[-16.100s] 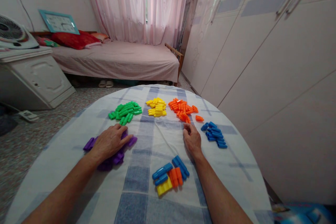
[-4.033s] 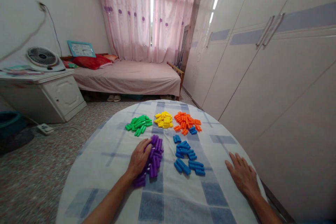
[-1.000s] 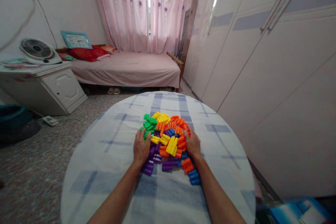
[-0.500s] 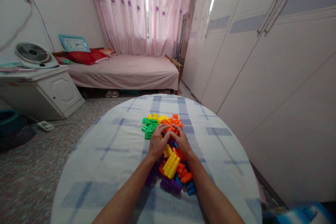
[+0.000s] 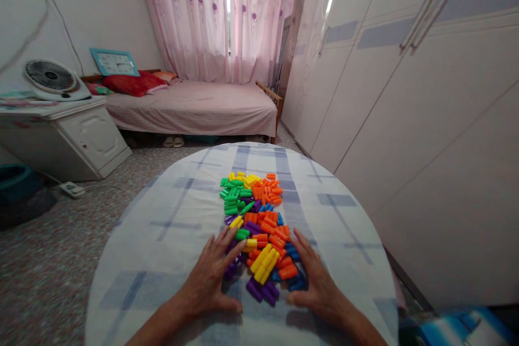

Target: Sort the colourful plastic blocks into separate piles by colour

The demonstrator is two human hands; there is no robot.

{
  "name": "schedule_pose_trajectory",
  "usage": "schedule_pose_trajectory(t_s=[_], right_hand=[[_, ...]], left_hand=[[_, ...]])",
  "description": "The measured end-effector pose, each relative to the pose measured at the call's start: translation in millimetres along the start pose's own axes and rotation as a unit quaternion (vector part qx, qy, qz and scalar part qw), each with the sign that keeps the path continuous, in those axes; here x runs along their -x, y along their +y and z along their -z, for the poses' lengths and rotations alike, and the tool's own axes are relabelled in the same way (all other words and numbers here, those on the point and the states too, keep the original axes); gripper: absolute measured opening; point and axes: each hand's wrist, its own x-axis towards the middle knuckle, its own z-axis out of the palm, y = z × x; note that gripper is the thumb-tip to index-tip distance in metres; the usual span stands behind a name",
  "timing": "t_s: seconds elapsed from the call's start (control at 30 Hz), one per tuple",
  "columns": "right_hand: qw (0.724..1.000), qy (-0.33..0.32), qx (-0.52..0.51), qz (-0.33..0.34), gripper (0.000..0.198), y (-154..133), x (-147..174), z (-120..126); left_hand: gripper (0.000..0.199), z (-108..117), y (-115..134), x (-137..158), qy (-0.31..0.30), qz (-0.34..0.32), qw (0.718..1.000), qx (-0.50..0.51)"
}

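Fingers (image 5: 231,253) spread, left hand (image 5: 207,278) and right hand (image 5: 319,285) flank the nearer colourful pieces (image 5: 265,265).

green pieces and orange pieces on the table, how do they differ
The green pieces mostly clump at the far left, while the orange pieces clump at the far right and also spread nearer. A green one lies by the left hand; orange ones lie near the right hand. More orange than green shows. Both look glossy and lie among other colours.
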Motion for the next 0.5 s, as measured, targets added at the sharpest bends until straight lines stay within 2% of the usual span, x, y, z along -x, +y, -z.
schedule_pose_trajectory(t_s=[0.13, 0.23, 0.37, 0.5], right_hand=[[0.998, 0.013, 0.037, 0.047, 0.112, -2, 4, -23], [0.995, 0.044, 0.05, 0.069, 0.109, -5, -10, -35], [0.994, 0.073, 0.024, 0.077, 0.09, -7, -29, -37], [0.991, 0.124, -0.048, 0.03, 0.064, -13, -52, -37]], left_hand=[[0.118, -20, 8, 0, 0.006, -0.003, 1.0, 0.001], [0.108, -27, 16, -14, 0.044, -0.007, 0.999, 0.015], [0.084, -27, 23, -30, 0.091, 0.021, 0.994, 0.05], [0.069, -25, 23, -51, 0.16, 0.086, 0.978, 0.099]])
